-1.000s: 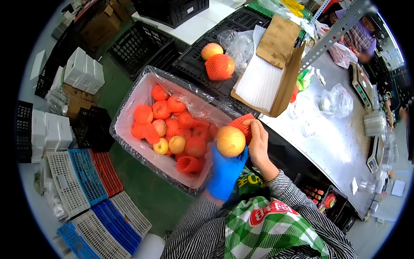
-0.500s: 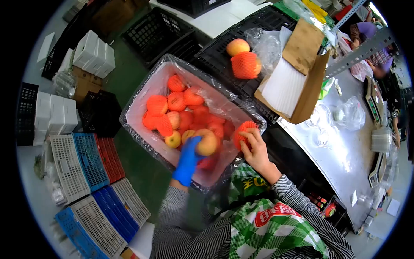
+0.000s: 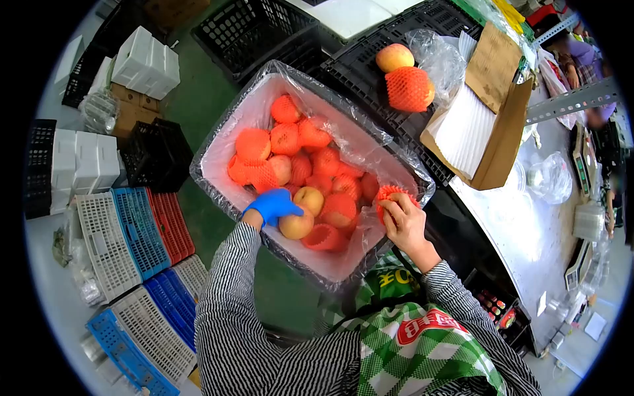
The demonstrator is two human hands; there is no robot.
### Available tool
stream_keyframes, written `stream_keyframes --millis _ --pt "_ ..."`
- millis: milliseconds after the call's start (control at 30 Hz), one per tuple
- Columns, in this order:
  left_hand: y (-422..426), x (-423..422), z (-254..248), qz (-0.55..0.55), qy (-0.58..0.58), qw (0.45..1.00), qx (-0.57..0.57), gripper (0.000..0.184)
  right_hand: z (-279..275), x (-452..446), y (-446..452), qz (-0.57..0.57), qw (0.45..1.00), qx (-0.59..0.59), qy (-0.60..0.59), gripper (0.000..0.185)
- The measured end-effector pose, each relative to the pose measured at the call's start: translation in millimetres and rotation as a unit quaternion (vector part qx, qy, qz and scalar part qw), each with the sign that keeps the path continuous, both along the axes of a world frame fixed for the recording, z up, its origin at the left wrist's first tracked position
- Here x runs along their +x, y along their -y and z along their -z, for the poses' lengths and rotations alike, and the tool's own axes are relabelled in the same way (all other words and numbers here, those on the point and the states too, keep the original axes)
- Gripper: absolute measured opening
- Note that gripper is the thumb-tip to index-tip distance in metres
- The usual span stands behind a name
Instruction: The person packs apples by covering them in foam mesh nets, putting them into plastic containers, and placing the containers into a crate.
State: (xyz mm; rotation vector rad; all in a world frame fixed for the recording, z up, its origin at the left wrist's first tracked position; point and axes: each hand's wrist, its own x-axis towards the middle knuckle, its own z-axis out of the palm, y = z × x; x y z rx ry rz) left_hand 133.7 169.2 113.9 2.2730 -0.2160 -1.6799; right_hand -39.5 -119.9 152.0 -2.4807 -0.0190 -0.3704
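My left hand (image 3: 272,206), in a blue glove, is inside the lined crate (image 3: 218,142). Its fingers curl over a bare yellow-pink peach (image 3: 296,225), and part of the grip is hidden. Beside that fruit lies another bare peach (image 3: 308,199). Around them are several peaches in orange foam nets (image 3: 285,138). An orange foam net (image 3: 386,193) is pinched in my bare right hand (image 3: 404,221) at the crate's right end. Whether fruit is inside that net is hidden. An orange net sleeve (image 3: 322,236) lies near the crate's front wall.
Behind the crate, a black plastic crate surface (image 3: 363,72) carries a bare peach (image 3: 395,58), a netted peach (image 3: 407,89) and an open carton (image 3: 492,142). At right is a metal table (image 3: 508,218). Stacked baskets (image 3: 99,247) stand left. Another person (image 3: 581,63) is at far right.
My left hand has moved left and toward the crate's front wall with the peach. My right hand still grips the orange net. The view has shifted, so the crate appears higher and farther right.
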Motion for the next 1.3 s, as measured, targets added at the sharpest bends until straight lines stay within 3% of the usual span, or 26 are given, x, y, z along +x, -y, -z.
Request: stream_keyframes --millis 100,300,500,533,633,667,767,800,867,933,1000,1067,1100,1167,1200,1300 --pt "6.4 8.8 -27.6 -0.123 -0.127 0.984 0.002 0.046 -1.8 2.4 -3.4 0.005 1.0 -0.006 0.011 0.017" --pt "-7.3 12.2 -3.4 -0.179 -0.158 0.97 0.039 0.046 -1.6 3.6 -3.3 0.0 1.0 -0.007 0.019 0.016" --pt "-0.9 -4.6 26.1 0.051 -0.002 0.997 0.065 0.039 2.1 3.3 -1.7 -0.004 1.0 -0.007 0.022 0.019" --pt "-1.4 -7.1 33.7 0.045 -0.003 0.996 0.077 0.038 2.8 4.0 -1.5 -0.006 1.0 -0.004 0.025 0.02" --pt "-13.3 -15.4 54.5 0.138 0.179 0.973 0.044 0.034 1.6 4.2 1.4 -0.016 1.0 0.009 0.017 0.019" --pt "-16.3 -21.9 63.3 0.17 0.325 0.928 0.06 0.031 -0.3 4.4 2.1 -0.021 1.0 0.016 0.016 0.019" --pt "22.0 -35.6 13.5 0.019 0.4 0.916 -0.027 0.029 -6.9 4.6 7.2 -0.017 0.997 0.074 0.007 0.018" --pt "37.8 -42.7 15.9 0.014 0.431 0.901 -0.053 0.027 -6.7 5.0 8.9 -0.007 0.995 0.104 0.013 0.018" --pt "72.6 -58.8 27.1 -0.041 0.434 0.879 -0.195 0.027 -11.6 8.1 11.6 0.018 0.982 0.188 0.013 0.019" --pt "110.2 -62.8 44.9 0.079 0.384 0.913 -0.11 0.036 -14.8 11.5 16.7 0.058 0.973 0.224 -0.02 0.013" --pt "135.9 -84.2 51.9 0.114 0.464 0.877 -0.04 0.04 -11.0 19.2 29.4 0.068 0.975 0.21 -0.023 0.014" --pt "146.7 -112.7 85.5 0.154 0.39 0.906 0.063 0.04 -7.8 25.2 39.0 0.064 0.982 0.175 -0.011 0.014" --pt "151.1 -121.1 89.5 0.182 0.4 0.893 0.097 0.036 -7.3 26.6 42.2 0.069 0.984 0.163 -0.02 0.014" --pt "154.7 -142.4 92.4 0.189 0.426 0.882 0.064 0.028 -0.9 26.7 45.6 0.07 0.986 0.15 -0.004 0.014" --pt "155.3 -154.0 89.7 0.199 0.508 0.835 0.066 0.024 -0.5 27.5 45.4 0.063 0.988 0.141 0.001 0.015" --pt "151.7 -160.1 88.0 0.201 0.546 0.813 0.033 0.025 5.0 31.0 42.5 0.032 0.995 0.093 0.024 0.018"
